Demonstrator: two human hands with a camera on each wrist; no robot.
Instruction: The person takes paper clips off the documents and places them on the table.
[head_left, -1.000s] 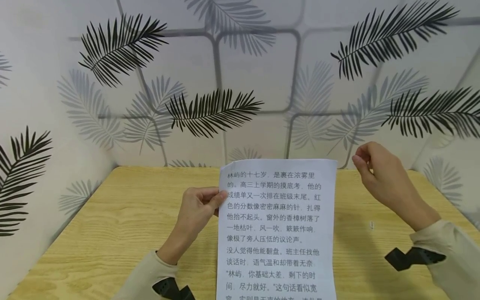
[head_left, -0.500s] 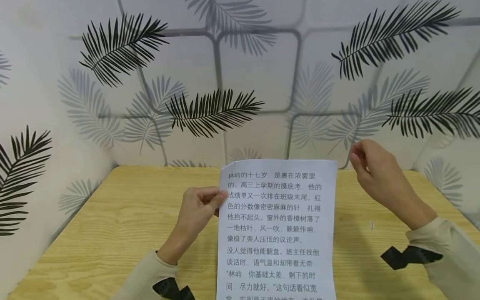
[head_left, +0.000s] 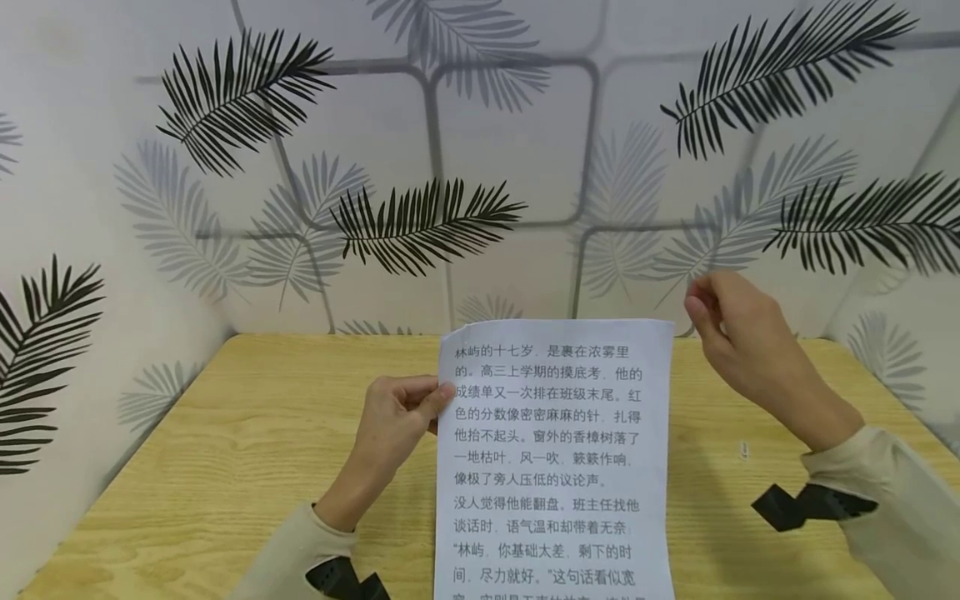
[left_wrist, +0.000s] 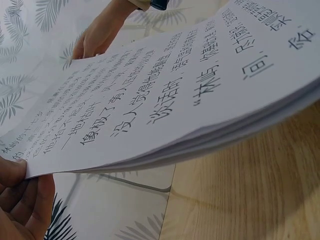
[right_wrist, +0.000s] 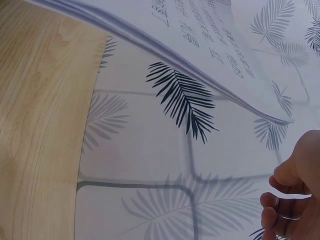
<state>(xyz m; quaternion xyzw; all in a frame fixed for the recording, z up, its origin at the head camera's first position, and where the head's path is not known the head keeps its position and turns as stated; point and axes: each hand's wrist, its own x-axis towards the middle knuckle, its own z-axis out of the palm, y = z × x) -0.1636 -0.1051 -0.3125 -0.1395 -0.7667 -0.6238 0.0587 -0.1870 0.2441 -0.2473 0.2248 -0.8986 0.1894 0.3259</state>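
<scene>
A stack of printed paper sheets point(head_left: 555, 467) is held up above the table, its text side towards me. My left hand point(head_left: 397, 421) pinches its left edge near the top, thumb on the printed face. In the left wrist view the sheets' edges show as several layers along one side. Off the stack's top right corner is my right hand point(head_left: 750, 346), raised and apart from the paper. Its fingers point(right_wrist: 282, 212) are loosely bent in the right wrist view, with a gap below the thumb and nothing visible between them.
The wooden table point(head_left: 225, 467) runs back to a wall point(head_left: 517, 150) patterned with leaves. On the table to the right of the sheets lies a small whitish object point(head_left: 744, 450), too small to identify. Each wrist carries a black device point(head_left: 813, 506).
My right hand has moved slightly left, closer to the top right corner of the sheets. My left hand and the paper have stayed nearly still.
</scene>
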